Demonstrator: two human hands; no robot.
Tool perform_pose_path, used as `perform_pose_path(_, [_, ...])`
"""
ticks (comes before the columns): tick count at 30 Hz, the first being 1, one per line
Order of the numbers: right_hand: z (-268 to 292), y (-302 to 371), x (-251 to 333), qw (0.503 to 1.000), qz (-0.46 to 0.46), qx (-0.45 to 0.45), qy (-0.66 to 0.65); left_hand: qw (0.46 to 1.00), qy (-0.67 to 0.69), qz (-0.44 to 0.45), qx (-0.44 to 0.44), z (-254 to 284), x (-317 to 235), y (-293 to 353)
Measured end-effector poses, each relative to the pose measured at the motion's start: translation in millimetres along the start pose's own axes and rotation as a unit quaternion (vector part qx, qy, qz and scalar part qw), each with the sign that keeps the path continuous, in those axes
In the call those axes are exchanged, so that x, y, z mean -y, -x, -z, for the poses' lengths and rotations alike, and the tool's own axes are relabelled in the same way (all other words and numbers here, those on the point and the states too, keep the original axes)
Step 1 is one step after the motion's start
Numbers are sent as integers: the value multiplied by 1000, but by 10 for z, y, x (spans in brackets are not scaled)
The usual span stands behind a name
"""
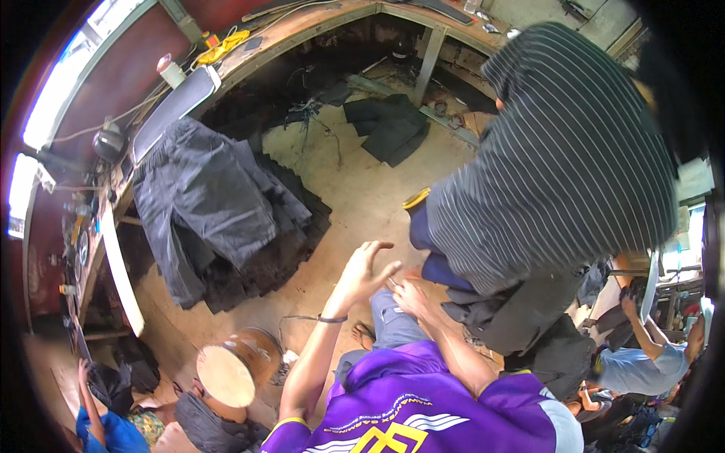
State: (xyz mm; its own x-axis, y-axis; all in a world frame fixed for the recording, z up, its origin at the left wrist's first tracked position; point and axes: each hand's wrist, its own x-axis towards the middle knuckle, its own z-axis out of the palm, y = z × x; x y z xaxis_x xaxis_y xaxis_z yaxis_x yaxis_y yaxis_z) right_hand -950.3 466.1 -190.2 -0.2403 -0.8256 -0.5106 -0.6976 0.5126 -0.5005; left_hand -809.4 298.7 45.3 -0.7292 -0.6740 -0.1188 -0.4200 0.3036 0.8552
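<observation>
My left hand (362, 275) is held out in front of my body, its thumb and fingers apart and nothing visible between them. Close beside it, my right hand (410, 297) has its fingers curled together in a pinch. Whatever they hold, if anything, is too small to make out. Both hands are above my grey trousers (394, 323). Ahead to the left, a thick stack of dark elastic-waisted shorts (204, 200) hangs over a narrow board (177, 106). Another dark garment (389, 124) lies on the floor beyond my hands.
A person in a striped shirt (559, 158) bends over close on my right, near heaped dark cloth (555, 351). A round wooden stool (226, 375) stands at the lower left. A long workbench (302, 23) curves along the far side. Other people sit at both lower sides.
</observation>
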Motion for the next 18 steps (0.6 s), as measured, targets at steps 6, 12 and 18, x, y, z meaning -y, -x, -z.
perform_pose_path(6, [-226,-2265,1132,990,-71,-5,-121,949,-264,-54,-164,896,1745,-1003])
perform_pose_path(12, [899,-3410,1669,962,-186,14,-199,953,-173,219,-119,2024,2602,-1170])
perform_pose_path(18, [1940,-4131,1668,967,-178,12,-182,930,28,353,102,2412,2806,-2015])
